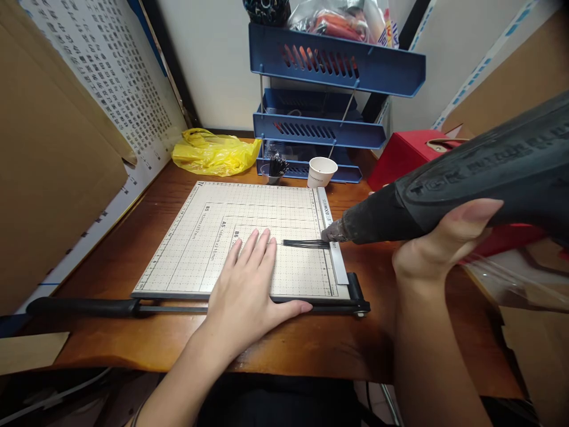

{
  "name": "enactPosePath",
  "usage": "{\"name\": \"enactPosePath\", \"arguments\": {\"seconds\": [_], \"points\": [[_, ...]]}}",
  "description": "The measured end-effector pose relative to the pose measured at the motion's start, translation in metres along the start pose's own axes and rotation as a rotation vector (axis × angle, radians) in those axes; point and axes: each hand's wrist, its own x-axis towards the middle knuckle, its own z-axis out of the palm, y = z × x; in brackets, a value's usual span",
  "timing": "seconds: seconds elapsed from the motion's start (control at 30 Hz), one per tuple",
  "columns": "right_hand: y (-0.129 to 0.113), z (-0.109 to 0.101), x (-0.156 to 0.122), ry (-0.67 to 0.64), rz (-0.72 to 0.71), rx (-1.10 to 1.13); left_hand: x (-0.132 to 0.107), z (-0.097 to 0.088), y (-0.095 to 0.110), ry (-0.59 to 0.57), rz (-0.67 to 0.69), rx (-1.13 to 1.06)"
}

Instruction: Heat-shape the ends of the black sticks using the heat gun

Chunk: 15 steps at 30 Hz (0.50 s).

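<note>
A black heat gun (427, 190) reaches in from the right, tilted down to the left, with my right hand (440, 243) closed around it. Its narrow nozzle meets the right ends of several thin black wires (306, 244). These wires lie side by side on the cream, grid-printed board of a paper cutter (178, 249), their right ends by its metal ruler strip. Flat on the board's front part rests my left hand (246, 281), fingers stretched and thumb out to the right, left of the wires. The cutter's black-handled blade arm (84, 306) runs along the front edge, partly hidden under that hand.
Behind the cutter stand a paper cup (322, 172), a small clear cup of black wires (276, 168) and a yellow plastic bag (213, 151). A blue tiered tray rack (320, 127) rises at the back. To the right is a red box (400, 154); cardboard (53, 136) walls the left.
</note>
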Motion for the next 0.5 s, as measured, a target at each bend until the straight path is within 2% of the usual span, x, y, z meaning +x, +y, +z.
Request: {"name": "enactPosePath", "arguments": {"seconds": [0.27, 0.4, 0.5], "points": [[-0.0075, 0.0004, 0.0049, -0.057, 0.064, -0.045, -0.0016, 0.0025, -0.0002, 0.027, 0.010, -0.003], [-0.0042, -0.0016, 0.0023, -0.070, 0.015, -0.043, -0.0017, 0.0000, 0.0011, 0.016, 0.020, 0.014], [0.0024, -0.0042, -0.0020, -0.026, -0.047, -0.056, 0.0001, -0.0038, 0.0052, -0.011, 0.034, 0.005]]}}
